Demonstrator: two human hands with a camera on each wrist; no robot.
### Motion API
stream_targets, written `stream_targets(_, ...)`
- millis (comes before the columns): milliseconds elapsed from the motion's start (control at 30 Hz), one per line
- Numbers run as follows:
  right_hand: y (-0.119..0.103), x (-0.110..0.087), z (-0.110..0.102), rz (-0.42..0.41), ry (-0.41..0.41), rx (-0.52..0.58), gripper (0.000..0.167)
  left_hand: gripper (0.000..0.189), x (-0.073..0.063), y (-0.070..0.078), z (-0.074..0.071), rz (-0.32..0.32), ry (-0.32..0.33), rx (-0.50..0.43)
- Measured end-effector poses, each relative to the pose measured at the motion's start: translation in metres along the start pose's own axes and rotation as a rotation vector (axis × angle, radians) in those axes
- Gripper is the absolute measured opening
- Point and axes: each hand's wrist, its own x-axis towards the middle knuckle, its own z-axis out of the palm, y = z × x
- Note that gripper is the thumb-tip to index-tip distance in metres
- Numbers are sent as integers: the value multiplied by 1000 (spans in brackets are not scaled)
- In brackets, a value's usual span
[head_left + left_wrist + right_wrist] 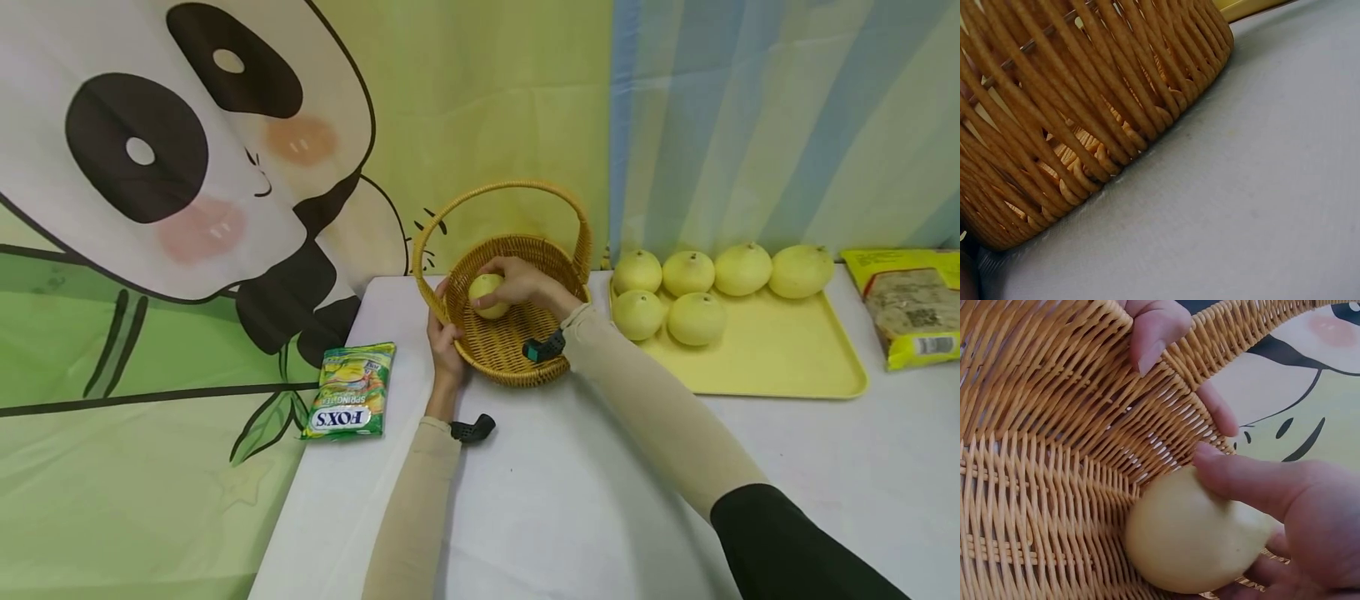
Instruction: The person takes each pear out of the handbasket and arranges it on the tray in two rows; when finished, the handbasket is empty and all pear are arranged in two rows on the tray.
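Note:
A woven wicker basket (501,350) with a tall handle stands on the white table. My right hand (517,283) grips a pale yellow round fruit (487,296) inside the basket, just above its floor. In the right wrist view the fruit (1191,537) lies in my palm with the thumb (1241,481) over its top. My left hand (444,337) grips the basket's left rim, with its thumb (1157,328) hooked over the rim's inside by the handle base. The left wrist view shows only the basket's outer wall (1072,106) and the table.
A yellow tray (780,358) right of the basket holds several more pale fruits (697,318). A green FOX'S candy bag (349,390) lies to the left. A yellow snack packet (911,308) sits at the far right. A panda-print cloth hangs behind.

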Motion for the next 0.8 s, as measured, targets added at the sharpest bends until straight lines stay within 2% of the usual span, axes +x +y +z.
stream_targets(167, 1, -5, -1, -78, 24, -47, 69, 95, -1, 1, 1, 4, -1, -6)
stream_targets(300, -1, -17, -5, -137, 48, 45, 65, 95, -1, 2, 0, -1, -1, 11)
stream_targets(400, -2, -32, -13, -168, 71, 139, 62, 95, -1, 1, 1, -3, -4, 19)
stream_targets(500, -1, -49, -24, -199, 79, 183, 60, 96, 0, 1, 2, -1, 0, 26)
stream_targets(633, 4, -73, -39, -228, 97, 183, 60, 97, 0, 0, 2, -1, 4, 19)
stream_targets(800, 11, -102, -54, -218, 132, 176, 57, 95, -1, 0, 1, -7, 16, 24)
